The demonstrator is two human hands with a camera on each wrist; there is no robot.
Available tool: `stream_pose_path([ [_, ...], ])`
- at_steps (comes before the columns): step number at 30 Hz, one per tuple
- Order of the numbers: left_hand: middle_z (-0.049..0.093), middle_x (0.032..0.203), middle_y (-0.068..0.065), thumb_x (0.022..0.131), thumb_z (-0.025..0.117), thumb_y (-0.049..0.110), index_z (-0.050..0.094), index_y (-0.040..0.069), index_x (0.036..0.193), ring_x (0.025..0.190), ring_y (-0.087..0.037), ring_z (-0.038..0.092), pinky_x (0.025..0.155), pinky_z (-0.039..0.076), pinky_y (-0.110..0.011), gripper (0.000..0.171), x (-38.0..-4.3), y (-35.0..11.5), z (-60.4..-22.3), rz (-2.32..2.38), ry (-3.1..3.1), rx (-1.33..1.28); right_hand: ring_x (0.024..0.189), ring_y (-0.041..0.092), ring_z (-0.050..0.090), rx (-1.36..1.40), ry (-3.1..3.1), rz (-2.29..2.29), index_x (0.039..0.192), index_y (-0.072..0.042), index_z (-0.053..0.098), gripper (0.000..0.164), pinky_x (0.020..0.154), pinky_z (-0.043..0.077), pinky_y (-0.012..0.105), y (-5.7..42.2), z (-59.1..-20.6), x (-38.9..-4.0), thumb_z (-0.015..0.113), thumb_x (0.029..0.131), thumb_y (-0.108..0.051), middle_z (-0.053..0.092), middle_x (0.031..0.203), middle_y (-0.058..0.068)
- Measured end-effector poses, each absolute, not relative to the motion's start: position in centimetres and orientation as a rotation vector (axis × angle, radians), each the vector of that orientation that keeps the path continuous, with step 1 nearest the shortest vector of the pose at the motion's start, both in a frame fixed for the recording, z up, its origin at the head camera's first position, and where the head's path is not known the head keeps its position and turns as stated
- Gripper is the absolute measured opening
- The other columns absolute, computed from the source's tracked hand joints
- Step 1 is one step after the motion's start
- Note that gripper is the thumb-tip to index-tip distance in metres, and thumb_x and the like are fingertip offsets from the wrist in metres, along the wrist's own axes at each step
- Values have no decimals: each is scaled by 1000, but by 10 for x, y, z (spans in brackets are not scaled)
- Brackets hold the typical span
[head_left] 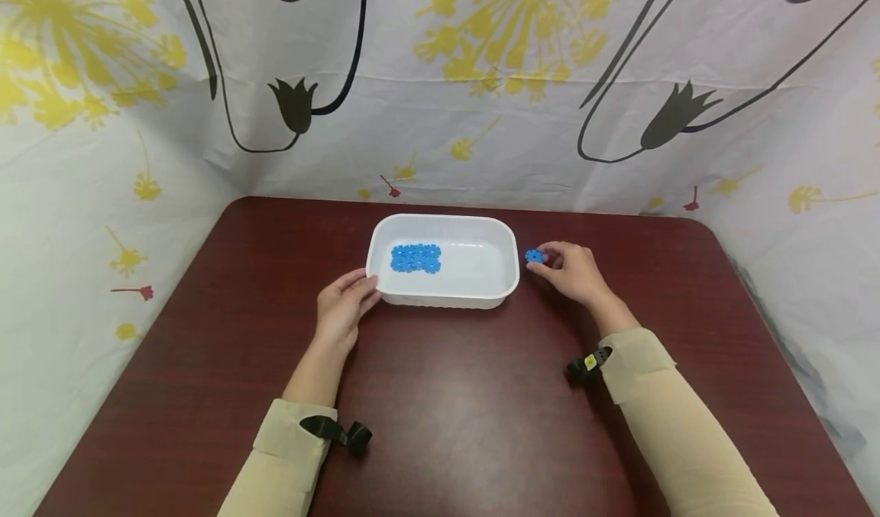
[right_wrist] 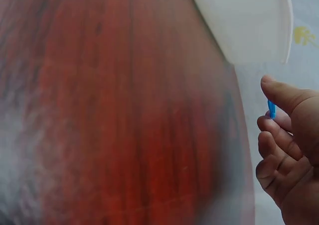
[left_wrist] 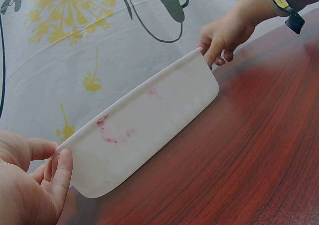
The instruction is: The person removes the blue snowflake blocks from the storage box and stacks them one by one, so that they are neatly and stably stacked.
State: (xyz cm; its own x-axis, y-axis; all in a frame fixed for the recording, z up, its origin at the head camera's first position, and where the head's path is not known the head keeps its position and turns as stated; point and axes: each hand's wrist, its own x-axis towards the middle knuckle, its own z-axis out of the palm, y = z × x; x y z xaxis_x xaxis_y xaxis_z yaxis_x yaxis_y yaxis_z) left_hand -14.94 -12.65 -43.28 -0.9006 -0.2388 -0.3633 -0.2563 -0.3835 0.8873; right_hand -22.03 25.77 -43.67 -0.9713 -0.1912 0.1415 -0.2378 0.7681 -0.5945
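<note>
A white plastic tray [head_left: 447, 301] stands toward the back of the table, with several blue snowflake-shaped discs [head_left: 415, 258] grouped in its left half. My left hand [head_left: 344, 303] grips the tray's left end at the rim; in the left wrist view, the thumb and fingers [left_wrist: 62, 177] meet at that corner. Just beyond the tray's right end, my right hand [head_left: 572, 273] pinches one blue snowflake disc [head_left: 534, 256] between thumb and fingers. From the right wrist, only a thin edge of that disc [right_wrist: 271, 109] shows, the rest being hidden by the thumb.
The dark red wooden table [head_left: 440, 395] runs back to a white patterned cloth [head_left: 385, 120], which also hangs at both sides. Faint pink marks [left_wrist: 104, 128] show on the tray's outer front wall. Each sleeve carries a black wrist camera [head_left: 584, 366].
</note>
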Motion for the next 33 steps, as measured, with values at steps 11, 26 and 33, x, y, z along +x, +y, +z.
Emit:
stream_pose_path([
  [11, 65, 106, -11, 94, 70, 1, 58, -5, 132, 90, -16, 69, 88, 61, -30, 40, -149, -126, -432, 2496, 1751, -688, 88, 30, 62, 383, -2950, 938, 118, 7, 66, 40, 78, 55, 44, 263, -449, -221, 77, 92, -21, 68, 99, 18],
  [26, 65, 106, -12, 94, 71, 1, 58, -5, 132, 87, -15, 69, 88, 61, -30, 40, -149, -127, -433, 2493, 1754, -687, 95, 33, 59, 372, -2988, 924, 116, 6, 67, 40, 86, 53, 48, 264, -451, -224, 78, 91, -23, 65, 99, 19],
  [33, 66, 105, -11, 94, 71, 1, 60, -5, 131, 86, -15, 69, 87, 61, -29, 39, -148, -126, -432, 2499, 1745, -704, 81, 29, 61, 335, -2884, 970, 113, 3, 68, 37, 74, 50, 40, 261, -449, -226, 76, 92, -26, 66, 89, 13],
])
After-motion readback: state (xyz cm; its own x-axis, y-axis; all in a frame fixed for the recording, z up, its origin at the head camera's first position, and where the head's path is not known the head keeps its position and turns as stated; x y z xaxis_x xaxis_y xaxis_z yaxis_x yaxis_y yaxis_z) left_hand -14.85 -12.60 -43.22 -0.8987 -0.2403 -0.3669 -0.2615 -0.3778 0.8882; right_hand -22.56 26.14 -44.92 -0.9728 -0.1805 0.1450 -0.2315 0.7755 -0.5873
